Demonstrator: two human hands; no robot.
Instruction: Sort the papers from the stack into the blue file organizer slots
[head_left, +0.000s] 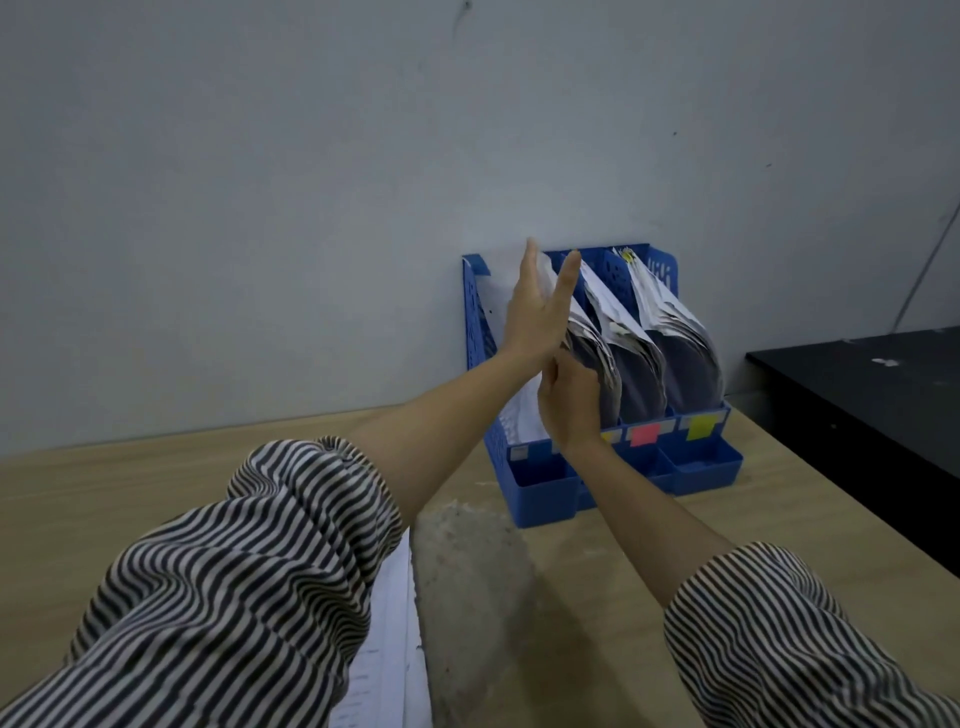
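Observation:
The blue file organizer (701, 462) stands against the wall on the wooden table, its slots stuffed with papers (675, 332) and marked with pink (645, 434) and yellow (700, 427) tabs. My left hand (535, 312) is raised flat, fingers straight, pressing against the papers in the second slot from the left. Just below it, my right hand (569, 408) has curled fingers at the lower edge of those papers; whether it pinches a sheet I cannot tell. The paper stack (389, 649) lies near me, mostly hidden under my left sleeve.
A rough grey slab (472, 587) lies on the table (156, 493) beside the stack, in front of the organizer. A black surface (872, 400) adjoins the table on the right. The grey wall rises directly behind the organizer.

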